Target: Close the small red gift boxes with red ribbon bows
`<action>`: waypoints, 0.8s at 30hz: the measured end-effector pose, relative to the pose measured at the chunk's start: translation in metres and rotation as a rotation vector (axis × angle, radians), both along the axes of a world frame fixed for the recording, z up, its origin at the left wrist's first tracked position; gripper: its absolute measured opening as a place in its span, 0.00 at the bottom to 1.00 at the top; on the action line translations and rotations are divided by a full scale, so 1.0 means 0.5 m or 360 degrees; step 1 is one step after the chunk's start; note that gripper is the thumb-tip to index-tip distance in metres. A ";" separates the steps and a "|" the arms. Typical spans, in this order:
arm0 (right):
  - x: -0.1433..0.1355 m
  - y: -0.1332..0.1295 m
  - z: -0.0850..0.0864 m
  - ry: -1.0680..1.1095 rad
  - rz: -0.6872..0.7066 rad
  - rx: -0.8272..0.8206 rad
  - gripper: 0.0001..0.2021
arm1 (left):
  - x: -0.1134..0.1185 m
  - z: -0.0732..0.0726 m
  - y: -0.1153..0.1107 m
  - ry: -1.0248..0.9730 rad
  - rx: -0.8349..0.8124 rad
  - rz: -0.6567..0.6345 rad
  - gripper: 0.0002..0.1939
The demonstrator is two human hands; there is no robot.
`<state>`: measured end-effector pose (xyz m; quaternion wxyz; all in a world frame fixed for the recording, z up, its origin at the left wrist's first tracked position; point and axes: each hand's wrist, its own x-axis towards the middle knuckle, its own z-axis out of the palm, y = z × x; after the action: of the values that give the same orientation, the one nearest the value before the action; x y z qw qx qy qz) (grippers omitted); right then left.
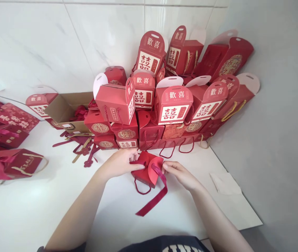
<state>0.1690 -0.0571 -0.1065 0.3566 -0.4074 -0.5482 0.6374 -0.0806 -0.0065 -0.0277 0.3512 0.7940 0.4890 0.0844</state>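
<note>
A small red gift box (143, 173) sits on the white table in front of me, its two rounded top flaps partly folded inward. Threaded through a slot in the right flap, a dark red ribbon (160, 197) trails down toward me with its end loose. My left hand (126, 162) is closed at the box's left side, thumb on the left flap by a short piece of ribbon; its other fingers are partly hidden behind. At the right flap's edge, my right hand (179, 172) pinches the ribbon. A twisted cord handle (141, 190) hangs from the box's near side.
Stacked red gift boxes (174, 108) line the back wall. An open cardboard carton (62, 108) holds red ribbon, with loose ribbon strips (84, 147) before it. More red boxes (20, 164) are at left. A white paper (225, 183) lies right, beside a grey wall.
</note>
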 end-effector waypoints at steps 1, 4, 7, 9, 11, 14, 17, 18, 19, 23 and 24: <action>-0.002 -0.001 0.003 0.0016 0.0007 0.0013 0.19 | -0.003 0.003 0.001 -0.0016 -0.0027 -0.0023 0.18; -0.006 -0.005 0.013 0.0073 0.0081 -0.0008 0.17 | -0.012 0.016 0.008 -0.0109 -0.0170 -0.0069 0.21; -0.006 -0.007 0.011 0.0113 0.0163 -0.0094 0.17 | -0.026 0.023 0.020 -0.0197 -0.0383 -0.0112 0.22; 0.000 -0.007 0.005 0.0069 0.0120 -0.0124 0.17 | -0.042 0.026 0.030 -0.0216 -0.0500 -0.0135 0.21; 0.010 -0.005 -0.001 0.0000 0.0011 -0.0105 0.17 | -0.065 0.029 0.038 -0.0174 -0.0565 -0.0137 0.20; 0.029 -0.001 -0.003 -0.0051 -0.0118 -0.0067 0.17 | -0.104 0.036 0.047 -0.0041 -0.0563 -0.0080 0.20; 0.048 0.002 0.002 -0.0105 -0.0192 -0.0055 0.18 | -0.141 0.041 0.052 0.0064 -0.0543 0.0035 0.20; 0.054 0.003 0.004 -0.0137 -0.0214 -0.0047 0.18 | -0.151 0.042 0.053 0.0099 -0.0552 0.0080 0.20; 0.061 0.004 0.006 -0.0171 -0.0237 -0.0032 0.17 | -0.161 0.043 0.054 0.0141 -0.0566 0.0125 0.20; 0.091 0.010 0.018 -0.0278 -0.0402 0.0108 0.16 | -0.192 0.054 0.052 0.0295 -0.0525 0.0156 0.21; 0.099 0.011 0.025 -0.0296 -0.0464 0.0153 0.16 | -0.198 0.059 0.050 0.0280 -0.0504 0.0123 0.21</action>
<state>0.2187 -0.0514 -0.0942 0.4120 -0.5223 -0.5438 0.5117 -0.1796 0.0185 0.0016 0.4242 0.7136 0.5553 -0.0501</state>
